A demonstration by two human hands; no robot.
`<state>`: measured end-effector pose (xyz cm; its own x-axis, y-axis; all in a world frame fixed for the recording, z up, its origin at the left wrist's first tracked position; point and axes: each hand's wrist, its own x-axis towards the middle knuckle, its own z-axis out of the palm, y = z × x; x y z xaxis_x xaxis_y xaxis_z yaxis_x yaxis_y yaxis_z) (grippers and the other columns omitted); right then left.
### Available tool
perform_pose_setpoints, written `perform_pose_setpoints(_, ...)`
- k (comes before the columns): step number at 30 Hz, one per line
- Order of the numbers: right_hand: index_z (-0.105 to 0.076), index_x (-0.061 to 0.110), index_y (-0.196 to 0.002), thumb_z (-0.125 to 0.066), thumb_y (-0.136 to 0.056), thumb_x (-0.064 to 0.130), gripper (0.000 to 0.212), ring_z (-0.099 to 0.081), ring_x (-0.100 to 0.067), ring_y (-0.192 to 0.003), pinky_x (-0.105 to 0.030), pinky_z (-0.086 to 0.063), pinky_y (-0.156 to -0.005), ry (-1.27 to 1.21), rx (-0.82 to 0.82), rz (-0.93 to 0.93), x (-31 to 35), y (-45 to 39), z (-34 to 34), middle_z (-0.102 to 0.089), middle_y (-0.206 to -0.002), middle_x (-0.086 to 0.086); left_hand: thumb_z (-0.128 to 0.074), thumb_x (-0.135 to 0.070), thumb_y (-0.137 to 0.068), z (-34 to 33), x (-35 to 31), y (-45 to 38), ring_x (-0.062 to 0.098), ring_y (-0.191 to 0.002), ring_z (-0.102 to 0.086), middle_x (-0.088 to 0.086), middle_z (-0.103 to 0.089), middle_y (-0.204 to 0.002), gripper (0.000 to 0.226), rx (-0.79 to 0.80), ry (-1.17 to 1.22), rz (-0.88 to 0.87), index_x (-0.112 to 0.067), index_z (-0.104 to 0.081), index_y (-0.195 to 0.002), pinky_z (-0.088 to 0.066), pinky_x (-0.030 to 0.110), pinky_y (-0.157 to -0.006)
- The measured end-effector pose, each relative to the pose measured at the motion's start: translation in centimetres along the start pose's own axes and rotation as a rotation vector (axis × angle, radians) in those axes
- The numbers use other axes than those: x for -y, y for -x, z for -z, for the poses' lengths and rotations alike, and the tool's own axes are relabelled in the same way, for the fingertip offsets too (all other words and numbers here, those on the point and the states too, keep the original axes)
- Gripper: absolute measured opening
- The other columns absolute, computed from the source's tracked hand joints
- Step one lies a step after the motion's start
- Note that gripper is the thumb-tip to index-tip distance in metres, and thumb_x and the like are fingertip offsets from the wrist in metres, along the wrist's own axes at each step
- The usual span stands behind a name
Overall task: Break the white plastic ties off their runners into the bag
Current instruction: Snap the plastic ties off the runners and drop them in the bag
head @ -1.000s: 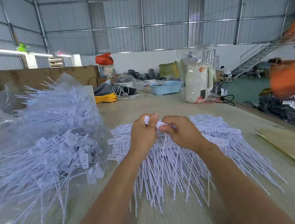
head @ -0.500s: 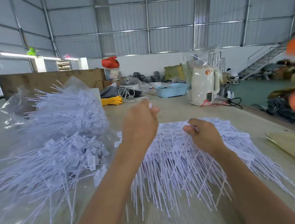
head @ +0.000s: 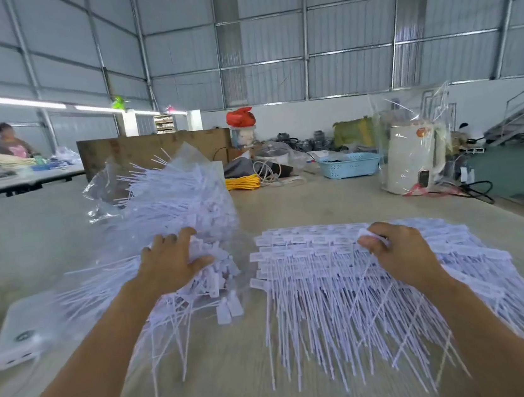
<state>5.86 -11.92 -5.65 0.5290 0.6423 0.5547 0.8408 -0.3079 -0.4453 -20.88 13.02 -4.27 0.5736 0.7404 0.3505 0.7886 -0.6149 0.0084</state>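
Note:
A wide fan of white plastic ties (head: 339, 274) still joined on their runners lies on the table at centre and right. My right hand (head: 399, 254) rests on this fan and pinches a white tag end at its fingertips. To the left lies a clear plastic bag (head: 175, 205) heaped with loose ties, its mouth toward me. My left hand (head: 172, 258) lies over the loose ties at the bag's mouth, fingers spread and relaxed, holding nothing that I can see.
A white flat box (head: 14, 341) sits at the table's left edge. Farther back stand a blue basket (head: 349, 164), yellow cord (head: 242, 182), and a white kettle in plastic wrap (head: 410, 153). A person sits at another table at far left (head: 11, 143).
My left hand has swung left from the fan to the bag's mouth and now lies open on the loose ties. My right hand stayed on the fan. The camera turned left.

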Motion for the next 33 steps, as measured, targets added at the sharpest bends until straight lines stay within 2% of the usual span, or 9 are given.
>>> perform_pose_setpoints(3,-0.05,0.019,-0.076,-0.055,-0.094,0.026,0.019,-0.047,-0.024,-0.07,-0.03,-0.035,-0.063,-0.017,-0.007,-0.009,0.1,0.0,0.1,-0.049,-0.069,-0.005,0.014,-0.097,-0.044,-1.0,1.2,0.2,0.027,-0.125,-0.04,0.004,-0.046,-0.134,0.123,0.015,-0.069,-0.008,-0.037,-0.023,-0.144,-0.038,0.046,-0.096)
perform_pose_setpoints(7,-0.061,0.011,-0.084,-0.055,-0.093,0.026,0.019,-0.048,-0.024,-0.07,-0.029,-0.036,-0.064,-0.022,-0.024,-0.006,0.0,0.0,0.0,-0.053,-0.071,-0.004,-0.009,-0.097,-0.049,-0.2,0.8,0.0,0.028,-0.138,-0.02,0.004,-0.022,-0.151,0.104,0.191,-0.037,0.052,-0.054,0.002,-0.143,-0.024,0.054,-0.105)
perform_pose_setpoints(12,-0.058,0.005,-0.076,-0.055,-0.093,0.028,0.028,-0.049,-0.029,-0.067,-0.034,-0.035,-0.06,-0.047,-0.035,-0.007,0.0,0.1,0.1,-0.054,-0.067,-0.011,-0.018,-0.099,-0.034,1.9,-2.1,0.2,0.03,-0.144,-0.008,0.009,-0.013,-0.157,0.13,0.33,-0.009,0.056,-0.042,0.02,-0.145,-0.016,0.061,-0.107)
perform_pose_setpoints(19,-0.064,0.018,-0.098,-0.056,-0.092,0.036,0.021,-0.06,-0.025,-0.085,-0.034,-0.045,-0.074,-0.148,-0.061,-0.024,0.7,0.1,0.4,-0.064,-0.084,-0.003,-0.036,-0.083,-0.065,3.6,-14.5,1.2,0.021,-0.138,-0.022,0.001,-0.027,-0.148,0.093,0.125,0.781,-0.342,-0.031,-0.031,-0.143,-0.027,0.043,-0.112)
perform_pose_setpoints(22,-0.054,0.018,-0.11,-0.062,-0.087,0.036,0.03,-0.06,-0.029,-0.085,-0.036,-0.047,-0.071,-0.181,-0.035,-0.007,0.7,0.1,0.4,-0.064,-0.087,-0.01,-0.047,-0.063,-0.085,2.6,-19.6,1.0,0.014,-0.115,-0.049,0.0,-0.052,-0.125,0.061,0.218,1.006,-0.364,-0.022,-0.049,-0.13,-0.041,0.028,-0.09)
perform_pose_setpoints(25,-0.044,0.016,-0.118,-0.069,-0.083,0.023,0.043,-0.059,-0.028,-0.078,-0.037,-0.047,-0.069,-0.228,0.005,-0.002,0.5,0.0,0.4,-0.065,-0.089,-0.013,-0.057,-0.042,-0.092,0.9,-22.9,1.1,0.011,-0.066,-0.05,-0.002,-0.052,-0.07,0.033,0.196,1.178,-0.327,-0.013,-0.061,-0.076,-0.036,0.024,-0.06)
perform_pose_setpoints(27,-0.041,0.019,-0.121,-0.072,-0.078,0.022,0.053,-0.057,-0.022,-0.075,-0.032,-0.044,-0.067,-0.212,0.05,-0.032,0.1,-0.1,0.3,-0.062,-0.083,-0.006,-0.062,-0.026,-0.092,-0.7,-23.6,1.3,0.008,-0.047,-0.034,-0.004,-0.035,-0.049,0.047,0.108,1.318,-0.253,-0.019,-0.043,-0.049,-0.027,0.024,-0.05)
perform_pose_setpoints(30,-0.044,0.021,-0.116,-0.077,-0.074,0.034,0.055,-0.054,-0.009,-0.071,-0.021,-0.04,-0.061,-0.232,0.078,-0.065,-0.3,0.0,0.3,-0.055,-0.075,0.006,-0.062,-0.017,-0.091,-2.3,-23.1,1.5,0.009,-0.046,-0.043,0.0,-0.048,-0.047,0.04,0.056,1.476,-0.154,-0.015,-0.057,-0.052,-0.034,0.021,-0.049)
perform_pose_setpoints(33,-0.06,0.011,-0.1,-0.066,-0.086,0.026,0.022,-0.054,-0.018,-0.076,-0.02,-0.037,-0.061,-0.205,0.055,0.012,-0.4,-0.1,0.2,-0.06,-0.082,-0.001,-0.059,-0.014,-0.093,-2.3,-22.7,1.9,0.01,-0.054,-0.061,0.002,-0.066,-0.06,0.021,0.048,1.606,-0.128,-0.008,-0.07,-0.076,-0.05,0.019,-0.056)
